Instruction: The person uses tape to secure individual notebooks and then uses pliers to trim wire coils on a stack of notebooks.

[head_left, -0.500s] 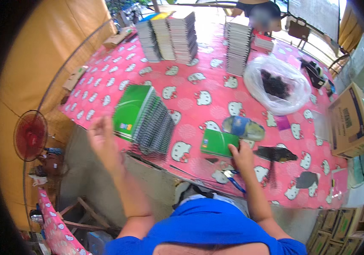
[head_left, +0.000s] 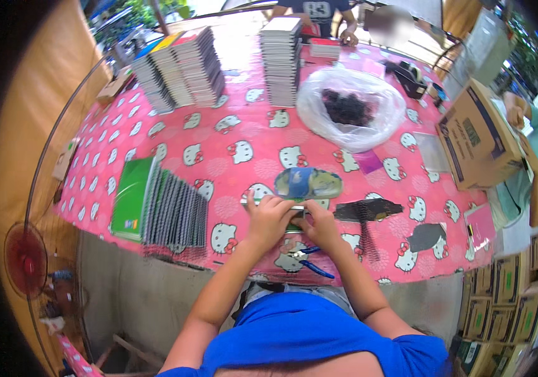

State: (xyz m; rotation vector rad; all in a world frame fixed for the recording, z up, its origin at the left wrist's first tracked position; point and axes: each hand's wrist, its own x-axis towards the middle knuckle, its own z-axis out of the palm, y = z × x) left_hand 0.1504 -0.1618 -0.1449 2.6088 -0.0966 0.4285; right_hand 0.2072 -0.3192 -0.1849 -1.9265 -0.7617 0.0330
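Head view looks down on a pink tabletop (head_left: 237,135) with a white cat print. Both hands meet near its near edge over a small green notebook (head_left: 295,217), which is mostly covered; only a thin green and white edge shows between the fingers. The left hand (head_left: 270,218) lies curled on its left part, fingers bent down onto it. The right hand (head_left: 319,227) presses on its right part, thumb toward the left hand. Whether either grip fully closes round the notebook cannot be told.

Just beyond the hands lies a blue and green sandal (head_left: 308,183). To the left sits a row of spiral-bound green notebooks (head_left: 159,204); blue-handled pliers (head_left: 311,262) lie just near the right wrist.

Half a second before, the left hand was raised far out to the left, beside that row, and only the right hand was on the notebook, whose green cover showed plainly.
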